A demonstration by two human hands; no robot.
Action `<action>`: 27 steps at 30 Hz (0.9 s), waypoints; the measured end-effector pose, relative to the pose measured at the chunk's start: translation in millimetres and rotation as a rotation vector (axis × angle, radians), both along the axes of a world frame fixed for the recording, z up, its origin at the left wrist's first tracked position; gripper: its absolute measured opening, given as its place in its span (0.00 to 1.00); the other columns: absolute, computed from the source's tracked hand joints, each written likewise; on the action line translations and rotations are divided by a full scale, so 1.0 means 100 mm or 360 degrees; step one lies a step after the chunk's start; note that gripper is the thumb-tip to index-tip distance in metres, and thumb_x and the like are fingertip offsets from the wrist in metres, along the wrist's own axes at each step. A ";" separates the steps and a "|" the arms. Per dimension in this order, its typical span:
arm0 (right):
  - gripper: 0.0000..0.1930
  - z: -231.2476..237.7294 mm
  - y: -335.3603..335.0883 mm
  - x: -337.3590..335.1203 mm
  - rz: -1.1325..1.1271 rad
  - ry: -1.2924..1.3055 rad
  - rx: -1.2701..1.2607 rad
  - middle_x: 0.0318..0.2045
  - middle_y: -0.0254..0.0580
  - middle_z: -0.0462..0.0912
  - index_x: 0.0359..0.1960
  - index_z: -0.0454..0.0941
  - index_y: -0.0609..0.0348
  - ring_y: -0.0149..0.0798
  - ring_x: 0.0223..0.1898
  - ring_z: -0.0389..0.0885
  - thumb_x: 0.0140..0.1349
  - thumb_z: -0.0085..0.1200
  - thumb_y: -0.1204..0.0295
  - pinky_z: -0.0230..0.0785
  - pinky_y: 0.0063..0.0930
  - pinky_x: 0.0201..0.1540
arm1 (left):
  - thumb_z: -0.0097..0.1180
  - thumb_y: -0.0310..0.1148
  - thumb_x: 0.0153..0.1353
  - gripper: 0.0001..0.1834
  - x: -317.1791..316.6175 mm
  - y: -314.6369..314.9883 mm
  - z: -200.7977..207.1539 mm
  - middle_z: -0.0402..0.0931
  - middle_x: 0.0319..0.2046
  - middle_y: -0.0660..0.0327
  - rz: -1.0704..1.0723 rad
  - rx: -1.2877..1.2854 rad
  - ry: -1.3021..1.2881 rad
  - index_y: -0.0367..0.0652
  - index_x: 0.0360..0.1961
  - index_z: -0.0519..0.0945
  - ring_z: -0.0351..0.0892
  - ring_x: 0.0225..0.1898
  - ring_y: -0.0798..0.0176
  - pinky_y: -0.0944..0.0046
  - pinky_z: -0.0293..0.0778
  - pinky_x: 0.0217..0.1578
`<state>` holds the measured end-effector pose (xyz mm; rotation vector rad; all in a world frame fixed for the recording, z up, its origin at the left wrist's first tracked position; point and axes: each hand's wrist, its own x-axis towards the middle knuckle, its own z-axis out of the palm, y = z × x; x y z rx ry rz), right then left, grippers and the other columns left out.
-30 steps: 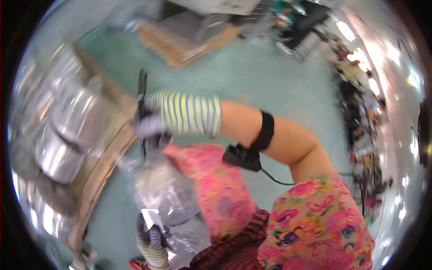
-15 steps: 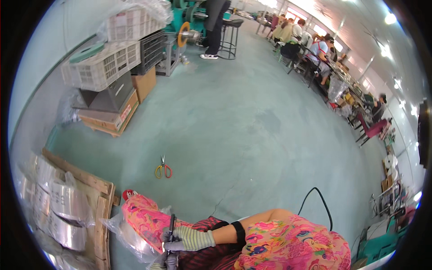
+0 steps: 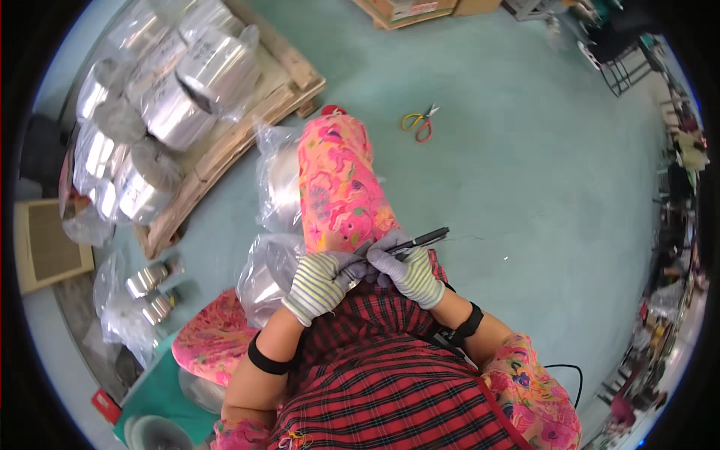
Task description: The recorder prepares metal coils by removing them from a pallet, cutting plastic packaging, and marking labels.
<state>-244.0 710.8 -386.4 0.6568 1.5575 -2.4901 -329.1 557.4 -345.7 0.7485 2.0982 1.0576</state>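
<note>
Both my hands wear white gloves with yellow-green stripes and grey palms and fingers, and they meet over my lap. In my right hand (image 3: pixel 409 271) is a black marker pen (image 3: pixel 430 237), slanting up to the right, its upper end sticking out past the fingers. My left hand (image 3: pixel 321 282) is closed with fingertips against the right ones, near the pen's lower end. What it pinches is hidden by the fingers. A red-and-black checked apron (image 3: pixel 375 367) covers my lap, and a pink floral trouser leg (image 3: pixel 341 180) stretches out beyond the hands.
Shiny wrapped rolls (image 3: pixel 176 112) crowd a wooden pallet (image 3: pixel 217 161) at the far left. More plastic-wrapped rolls (image 3: pixel 281 184) stand beside my leg. Scissors (image 3: pixel 421 122) with yellow and red handles lie on the green floor. Small metal rolls (image 3: pixel 148 280) are at left, near a beige box (image 3: pixel 52 244).
My view has swung down and to the left, bringing both hands and my lap into the middle. The pen, upright before, now slants to the right.
</note>
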 end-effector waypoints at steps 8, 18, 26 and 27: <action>0.09 0.03 0.10 -0.05 0.0137 -0.0027 -0.0088 0.17 0.37 0.77 0.28 0.72 0.59 0.24 0.14 0.70 0.56 0.54 0.67 0.61 0.15 0.16 | 0.53 0.28 0.54 0.07 0.03 -0.14 -0.14 0.76 0.20 0.57 0.0123 0.0059 -0.0248 0.35 0.32 0.79 0.74 0.21 0.66 0.69 0.70 0.28; 0.09 -0.16 0.11 -0.13 -0.0018 0.0511 0.0847 0.18 0.38 0.77 0.25 0.76 0.61 0.30 0.18 0.75 0.52 0.58 0.68 0.66 0.24 0.22 | 0.55 0.32 0.53 0.09 0.00 -0.11 -0.16 0.77 0.24 0.51 0.0281 0.0032 -0.0385 0.38 0.32 0.80 0.78 0.25 0.56 0.64 0.72 0.28; 0.06 -0.20 0.01 -0.23 -0.0042 0.0889 0.1415 0.16 0.43 0.75 0.22 0.75 0.59 0.45 0.17 0.75 0.50 0.56 0.71 0.67 0.30 0.21 | 0.56 0.31 0.53 0.07 0.04 -0.14 -0.18 0.76 0.22 0.54 0.0103 0.0184 0.0140 0.38 0.29 0.79 0.77 0.24 0.55 0.65 0.71 0.27; 0.07 -0.22 0.01 -0.21 -0.0088 0.0885 0.1377 0.16 0.43 0.75 0.21 0.75 0.60 0.45 0.17 0.74 0.50 0.56 0.71 0.67 0.31 0.21 | 0.56 0.31 0.53 0.07 0.04 -0.14 -0.19 0.76 0.22 0.54 0.0109 0.0189 0.0136 0.38 0.29 0.79 0.77 0.24 0.55 0.65 0.71 0.27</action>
